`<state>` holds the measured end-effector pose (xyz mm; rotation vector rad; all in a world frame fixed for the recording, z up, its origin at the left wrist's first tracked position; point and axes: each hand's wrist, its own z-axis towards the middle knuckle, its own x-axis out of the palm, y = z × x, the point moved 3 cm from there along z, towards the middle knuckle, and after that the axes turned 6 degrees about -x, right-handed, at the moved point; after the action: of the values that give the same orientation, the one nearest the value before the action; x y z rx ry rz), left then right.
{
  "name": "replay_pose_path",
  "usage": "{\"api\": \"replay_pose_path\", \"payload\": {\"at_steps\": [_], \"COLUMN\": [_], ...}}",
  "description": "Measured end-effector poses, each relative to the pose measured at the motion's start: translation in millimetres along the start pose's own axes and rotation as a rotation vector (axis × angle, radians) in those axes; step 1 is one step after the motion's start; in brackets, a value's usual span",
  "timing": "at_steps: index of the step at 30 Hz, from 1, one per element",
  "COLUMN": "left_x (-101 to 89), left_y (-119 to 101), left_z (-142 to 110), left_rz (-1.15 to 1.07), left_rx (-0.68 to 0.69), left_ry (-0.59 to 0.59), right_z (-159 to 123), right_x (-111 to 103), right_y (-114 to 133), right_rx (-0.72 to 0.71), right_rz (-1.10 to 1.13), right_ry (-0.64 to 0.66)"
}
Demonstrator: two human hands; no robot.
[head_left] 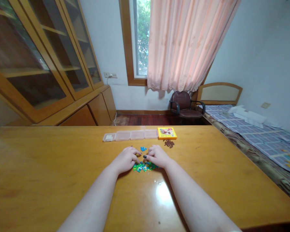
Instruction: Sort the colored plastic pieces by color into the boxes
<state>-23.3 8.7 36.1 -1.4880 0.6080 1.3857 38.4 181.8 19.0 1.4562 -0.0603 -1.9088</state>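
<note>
A pile of small green, blue, white and yellow plastic pieces [143,167] lies on the table, just on my side of both hands. My left hand [127,158] rests at the pile's left edge, its fingers bent and a gap showing between thumb and fingers. Across from it, my right hand [159,156] is curled at the right side, the thumb with its dark nail against the fingers; its fingertips are hidden, and I cannot make out what they hold. A few blue pieces [143,149] sit apart beyond the hands. Brown pieces [169,143] form a separate heap to the right.
Clear plastic trays [122,136] stand in a row along the far side of the wooden table [62,180]; the leftmost holds something white. A yellow box [167,133] adjoins their right end. Beyond are a chair [183,104], a bed [251,129] and a glass-door cabinet [70,96].
</note>
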Motion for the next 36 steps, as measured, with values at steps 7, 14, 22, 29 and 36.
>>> {"api": "replay_pose_path", "payload": {"at_steps": [7,14,22,29,36], "left_x": [5.3,-0.4,-2.6,-3.9,-5.3], "left_y": [8,9,12,20,18], "left_z": [2,-1,-2,-2,-1], "left_rz": [0.062,0.069,0.075,0.125,0.131], "left_rx": [-0.061,-0.087,-0.065,-0.154,-0.165], "left_ry": [-0.018,-0.041,0.001,-0.057,-0.061], "right_z": [1,2,4,7,5], "right_x": [-1,1,2,10,0], "right_y": [6,14,29,43,31], "right_rx": [-0.070,0.015,-0.045,-0.086,0.075], "right_rz": [-0.052,-0.208,-0.133,-0.117,-0.222], "right_ry": [0.040,0.077,0.102,0.205,0.159]}}
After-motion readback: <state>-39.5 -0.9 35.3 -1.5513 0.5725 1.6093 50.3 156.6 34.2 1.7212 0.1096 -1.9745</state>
